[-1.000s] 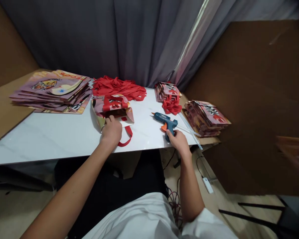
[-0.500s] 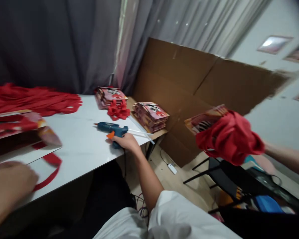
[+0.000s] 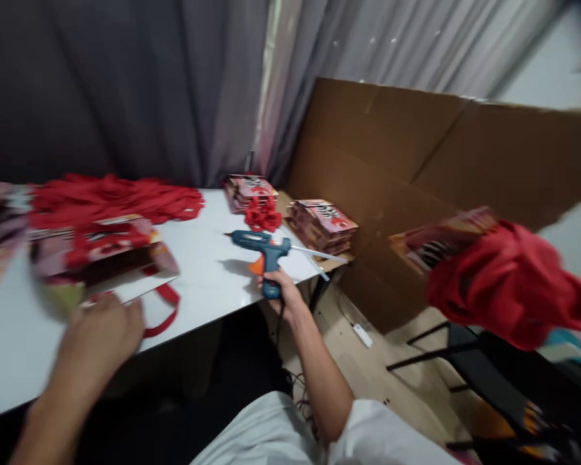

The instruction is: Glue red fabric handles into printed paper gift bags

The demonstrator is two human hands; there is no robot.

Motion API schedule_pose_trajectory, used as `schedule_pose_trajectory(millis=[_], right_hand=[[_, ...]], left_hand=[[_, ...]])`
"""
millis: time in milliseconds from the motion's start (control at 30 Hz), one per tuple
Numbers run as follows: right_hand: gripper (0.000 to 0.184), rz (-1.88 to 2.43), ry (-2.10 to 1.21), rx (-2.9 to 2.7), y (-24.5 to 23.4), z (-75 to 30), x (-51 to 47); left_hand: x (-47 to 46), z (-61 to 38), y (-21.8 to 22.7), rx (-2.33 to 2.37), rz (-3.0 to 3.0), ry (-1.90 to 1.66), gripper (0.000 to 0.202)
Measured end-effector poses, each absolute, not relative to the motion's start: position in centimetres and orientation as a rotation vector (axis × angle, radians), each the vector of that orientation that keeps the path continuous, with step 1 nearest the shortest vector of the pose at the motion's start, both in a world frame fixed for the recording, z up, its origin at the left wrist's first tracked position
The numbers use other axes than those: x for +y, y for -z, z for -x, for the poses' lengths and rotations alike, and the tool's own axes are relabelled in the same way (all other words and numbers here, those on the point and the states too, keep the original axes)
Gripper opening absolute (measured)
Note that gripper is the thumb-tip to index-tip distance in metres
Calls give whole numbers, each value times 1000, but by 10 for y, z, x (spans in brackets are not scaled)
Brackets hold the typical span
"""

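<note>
My right hand (image 3: 285,294) is wrapped round the handle of a blue glue gun (image 3: 252,240) with an orange trigger, lifted just above the white table. Its nozzle points left, and a clear glue stick pokes out of the back. My left hand (image 3: 101,332), a little blurred, is closed on the near edge of a printed paper bag (image 3: 162,256) lying on its side. The bag's dark open mouth faces me. A red ribbon handle (image 3: 174,300) loops from it over the table's front edge. My left fingertips are partly hidden.
Behind the bag lies a heap of red ribbons (image 3: 111,200). Folded bags (image 3: 252,185) with a red ribbon bunch (image 3: 264,214) and another stack (image 3: 322,226) sit at the right end, beside a cardboard sheet (image 3: 368,148). A bundle with red ribbons (image 3: 508,284) hangs in the air at right.
The view has swung left. My right hand has raised the glue gun off the table. The bundle at right, earlier held up by another person's arm, has shifted rightward in view.
</note>
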State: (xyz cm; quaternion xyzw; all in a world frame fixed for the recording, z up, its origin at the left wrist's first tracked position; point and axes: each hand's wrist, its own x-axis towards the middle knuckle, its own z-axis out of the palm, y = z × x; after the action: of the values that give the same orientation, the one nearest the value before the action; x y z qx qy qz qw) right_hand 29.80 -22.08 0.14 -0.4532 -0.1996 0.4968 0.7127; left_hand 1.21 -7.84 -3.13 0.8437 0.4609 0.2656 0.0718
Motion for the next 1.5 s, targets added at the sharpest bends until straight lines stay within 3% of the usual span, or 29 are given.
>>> schedule_pose_trajectory(millis=[167,267,467,800,1500], right_hand=[[28,746,-1240,-426,3,-285,-233],[33,764,-1310,-446,-1,-271,-231],[47,899,-1421,-794,-12,-234,-195],[22,1221,-1493,-1089,-16,-197,-136],[15,1262,-1505,-1121,-10,-190,-118]], left_hand=[[-82,12,64,1617,-2587,-894,67],[-89,7,69,1617,-2507,-904,72],[-98,8,64,1628,-2428,-910,69],[-105,9,58,1564,-2380,-974,57],[-111,8,54,1583,-2341,-913,58]])
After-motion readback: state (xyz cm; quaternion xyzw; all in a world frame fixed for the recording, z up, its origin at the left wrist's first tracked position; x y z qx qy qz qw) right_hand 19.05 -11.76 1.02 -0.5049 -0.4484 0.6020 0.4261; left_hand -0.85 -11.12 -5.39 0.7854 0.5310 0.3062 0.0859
